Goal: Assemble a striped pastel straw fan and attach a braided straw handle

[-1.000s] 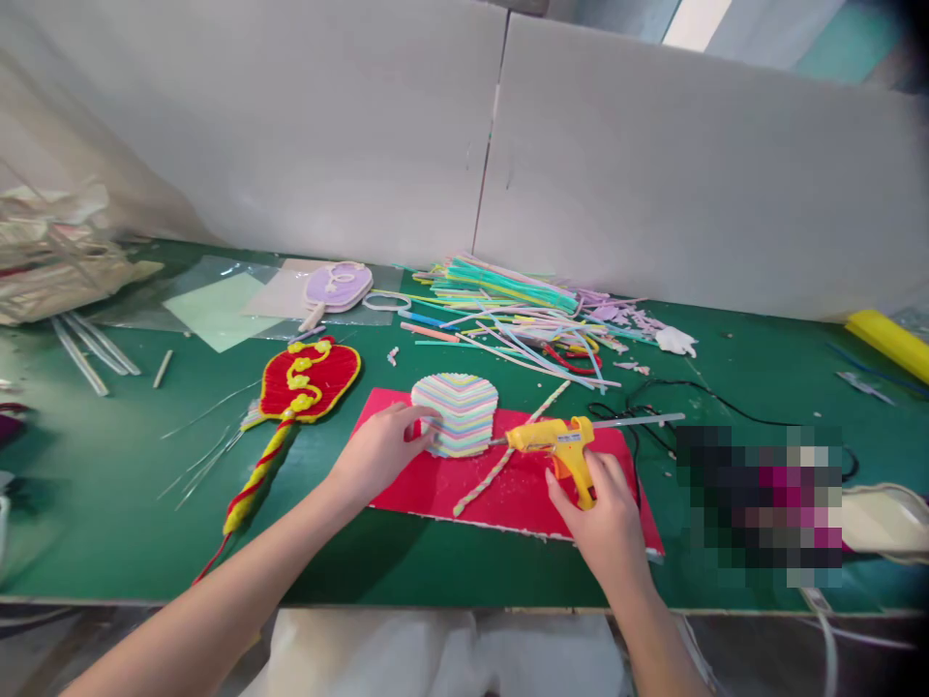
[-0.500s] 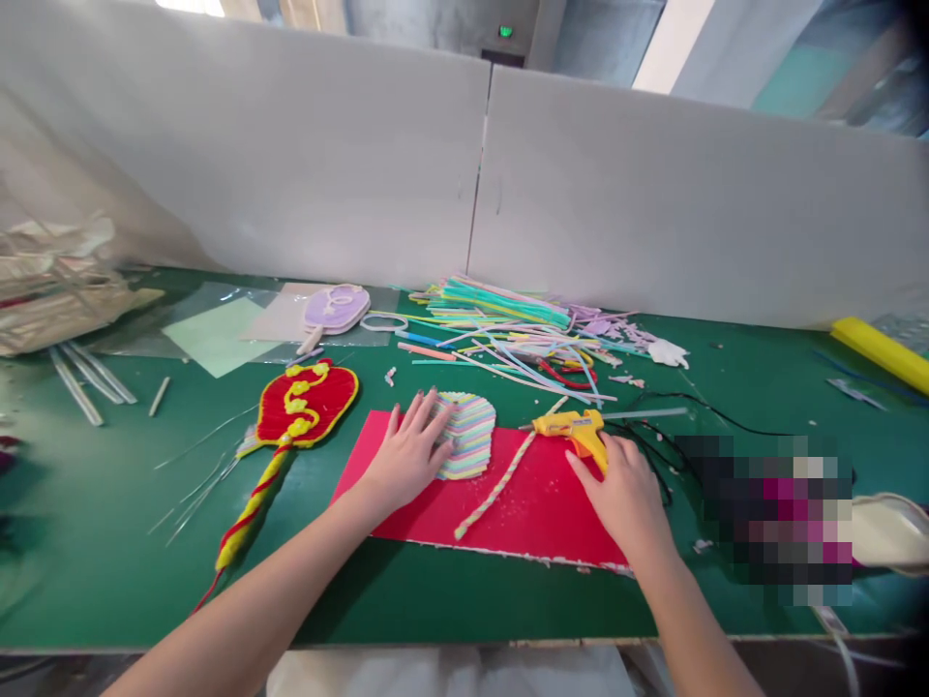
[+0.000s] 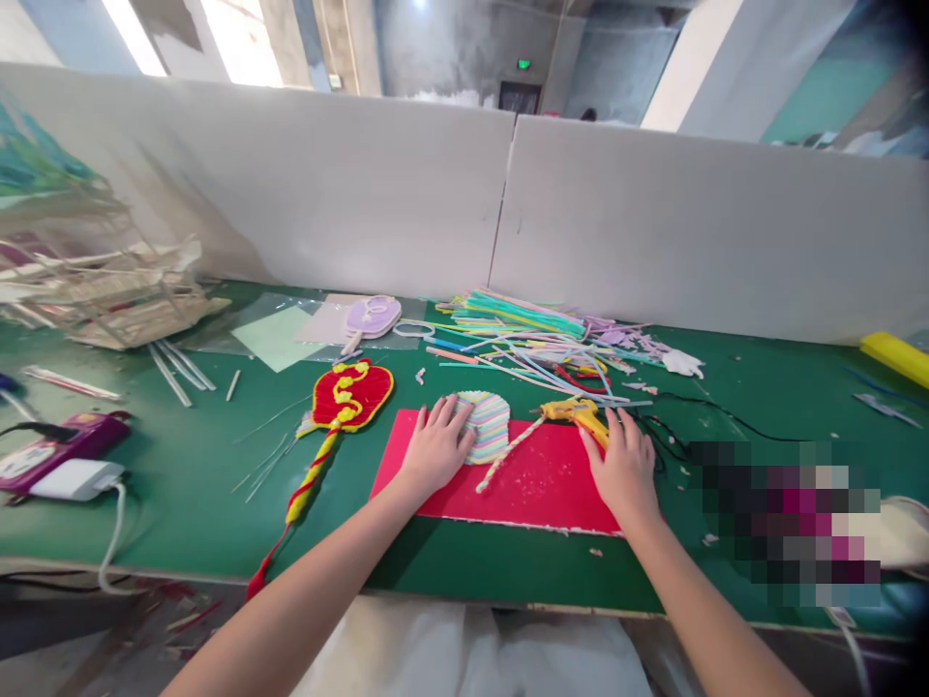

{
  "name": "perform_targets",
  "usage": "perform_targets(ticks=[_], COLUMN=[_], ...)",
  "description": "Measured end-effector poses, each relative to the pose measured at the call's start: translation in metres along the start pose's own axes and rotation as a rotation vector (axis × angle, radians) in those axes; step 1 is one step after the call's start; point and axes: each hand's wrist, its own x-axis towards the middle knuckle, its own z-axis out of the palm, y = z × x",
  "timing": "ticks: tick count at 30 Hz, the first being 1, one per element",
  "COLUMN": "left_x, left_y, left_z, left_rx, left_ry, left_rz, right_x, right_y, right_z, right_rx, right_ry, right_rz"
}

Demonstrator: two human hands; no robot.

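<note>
My left hand (image 3: 437,447) lies flat with fingers stretched over the left part of a rounded pad (image 3: 490,428) of pastel-striped fuzzy stems. The pad rests on a red board (image 3: 523,499). A twisted pastel stick (image 3: 508,455) lies on the board, right of the pad. Beyond its upper end a yellow hot glue gun (image 3: 570,411) lies on its side. My right hand (image 3: 625,469) is at the gun's handle, thumb on one side and the other fingers stretched out on the far side. Those fingers look spread rather than wrapped round it.
A red and yellow fan (image 3: 353,395) lies at left. Behind are a pile of pipe cleaners (image 3: 523,315), a lilac fan (image 3: 373,316) and a pale green sheet (image 3: 280,338). A purple power strip (image 3: 94,436) sits far left; a black cord (image 3: 715,411) runs right. A grey partition (image 3: 326,194) backs the table.
The camera view has turned left and up, so the power strip shows. My right hand's fingers look straighter by the glue gun. My left hand stays on the striped pad.
</note>
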Motion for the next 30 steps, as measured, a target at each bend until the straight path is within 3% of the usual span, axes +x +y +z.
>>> perform_targets(ticks=[3, 6, 9, 12, 16, 19, 21, 23, 24, 26, 28, 30], left_x=[-0.001, -0.001, -0.001, 0.002, 0.004, 0.0, -0.005, -0.011, -0.013, -0.014, -0.012, -0.007], left_y=[0.0, 0.0, -0.003, -0.01, -0.015, -0.018, -0.024, -0.035, -0.041, -0.052, -0.058, -0.058], left_z=[0.0, -0.003, -0.004, 0.0, -0.001, -0.018, -0.034, -0.044, -0.046, -0.042, -0.033, -0.024], left_rx=[-0.002, -0.002, -0.029, -0.096, -0.235, -0.209, -0.07, 0.07, 0.122, 0.155, 0.154, 0.146], left_ry=[0.012, 0.018, 0.003, 0.0, 0.071, 0.254, 0.429, 0.555, 0.558, 0.44, 0.315, 0.28], left_rz=[0.014, 0.021, 0.028, 0.055, 0.076, 0.003, -0.152, -0.399, -0.508, -0.638, -0.614, -0.512], right_x=[-0.001, -0.001, 0.001, 0.003, 0.002, 0.001, 0.001, 0.002, 0.002, 0.003, 0.003, 0.003], right_y=[-0.027, -0.072, -0.116, -0.138, -0.14, -0.138, -0.138, -0.139, -0.139, -0.14, -0.139, -0.139], right_z=[-0.012, -0.019, -0.014, -0.002, 0.009, 0.007, 0.005, 0.005, 0.005, 0.006, 0.007, 0.007], right_rx=[0.146, 0.447, 0.572, 0.645, 0.676, 0.69, 0.703, 0.715, 0.718, 0.722, 0.726, 0.725], right_ry=[0.021, -0.182, -0.268, -0.341, -0.315, -0.285, -0.293, -0.307, -0.31, -0.31, -0.31, -0.312], right_rz=[-0.072, -0.216, -0.282, -0.318, -0.292, -0.277, -0.261, -0.243, -0.237, -0.233, -0.234, -0.233])
